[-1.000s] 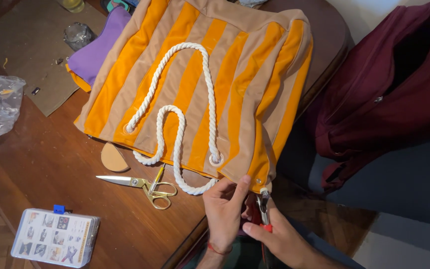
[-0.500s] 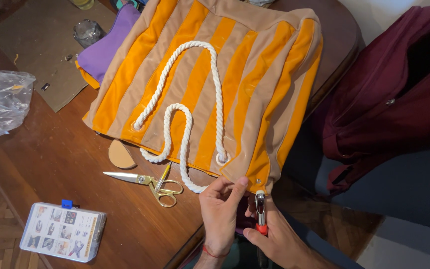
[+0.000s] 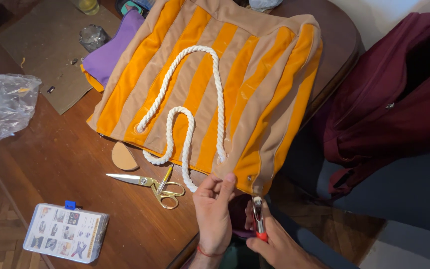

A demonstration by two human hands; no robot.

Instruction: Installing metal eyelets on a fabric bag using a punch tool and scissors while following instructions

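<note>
Nearest, the right hand (image 3: 279, 244) had its grip closed around the red-handled pliers (image 3: 258, 219), whose metal tip pointed up at the bottom corner of the striped tote bag (image 3: 235, 94) just above it. Beside it, to its left, the left hand (image 3: 214, 209) pinched the bag's lower hem between thumb and fingertips, its grip narrow on the fabric near a small metal rivet (image 3: 249, 178). Left of that hand, gold-handled scissors (image 3: 148, 182) lay on the wooden tabletop (image 3: 65, 164), blades shut and pointing away from the hands, and just beyond them sat a tan, rounded leather piece (image 3: 124, 156). Further left and low, a clear plastic box (image 3: 66, 239) of small parts rested flat. Above both hands the orange and beige bag lay spread over the tabletop's edge, with a white rope handle (image 3: 190, 109) looped across its face. Beyond its far left corner showed purple fabric (image 3: 110, 55), a sheet of cardboard (image 3: 46, 45) and a crumpled clear plastic bag (image 3: 3, 107). Far right of the hands hung a maroon garment (image 3: 394, 94).
</note>
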